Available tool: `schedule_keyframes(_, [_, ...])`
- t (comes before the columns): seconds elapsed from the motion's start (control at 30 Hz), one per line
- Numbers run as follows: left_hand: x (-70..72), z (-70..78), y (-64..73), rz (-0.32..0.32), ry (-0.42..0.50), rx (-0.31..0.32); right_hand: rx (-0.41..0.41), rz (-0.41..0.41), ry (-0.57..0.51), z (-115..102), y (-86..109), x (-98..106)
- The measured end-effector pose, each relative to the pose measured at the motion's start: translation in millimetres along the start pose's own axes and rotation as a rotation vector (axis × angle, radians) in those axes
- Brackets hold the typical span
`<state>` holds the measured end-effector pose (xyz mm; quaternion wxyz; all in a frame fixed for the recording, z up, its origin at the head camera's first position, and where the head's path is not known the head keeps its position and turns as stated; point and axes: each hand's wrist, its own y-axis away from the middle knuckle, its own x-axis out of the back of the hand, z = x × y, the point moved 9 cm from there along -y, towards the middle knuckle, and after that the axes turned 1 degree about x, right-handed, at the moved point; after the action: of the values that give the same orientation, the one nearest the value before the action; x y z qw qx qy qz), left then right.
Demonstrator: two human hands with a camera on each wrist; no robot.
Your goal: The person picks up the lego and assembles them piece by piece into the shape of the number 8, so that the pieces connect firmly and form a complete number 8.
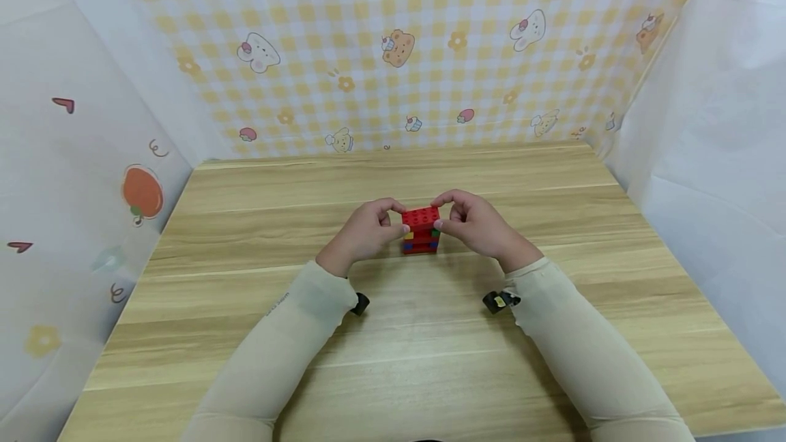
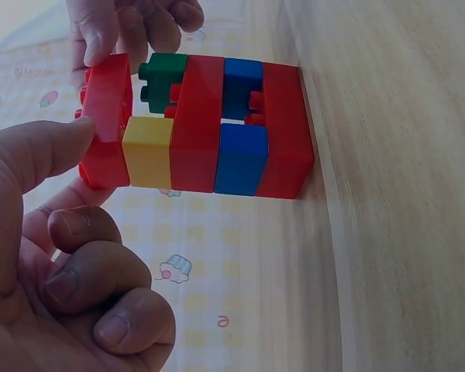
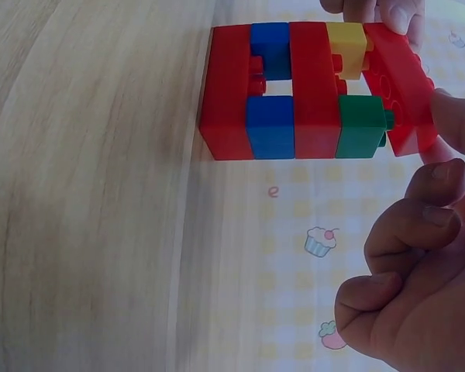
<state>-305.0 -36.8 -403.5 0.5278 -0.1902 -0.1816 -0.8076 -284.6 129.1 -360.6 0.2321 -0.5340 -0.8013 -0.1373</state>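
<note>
A small tower of toy building bricks stands on the table, with a red bottom brick (image 2: 287, 136), two blue bricks (image 2: 242, 159) above it and a red middle brick (image 2: 198, 128). On that sit a yellow brick (image 2: 148, 153) and a green brick (image 3: 360, 128). My left hand (image 1: 368, 230) and right hand (image 1: 475, 225) pinch opposite ends of a red top brick (image 1: 420, 217) between thumb and index finger. This brick tilts: its left end meets the yellow brick, while its right end is raised off the green brick's studs.
The wood-grain table (image 1: 393, 360) spreads around the tower. A checked, printed cloth (image 1: 430, 80) hangs behind it, and pale sheets (image 1: 724, 155) flank both sides. Small black devices (image 1: 500, 301) sit at both wrists.
</note>
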Motion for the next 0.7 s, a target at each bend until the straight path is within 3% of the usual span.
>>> schedule_keyframes(0.7, [-2.3, 5.2, 0.8, -0.008, -0.033, -0.005, -0.034, -0.038, -0.047, 12, -0.6, -3])
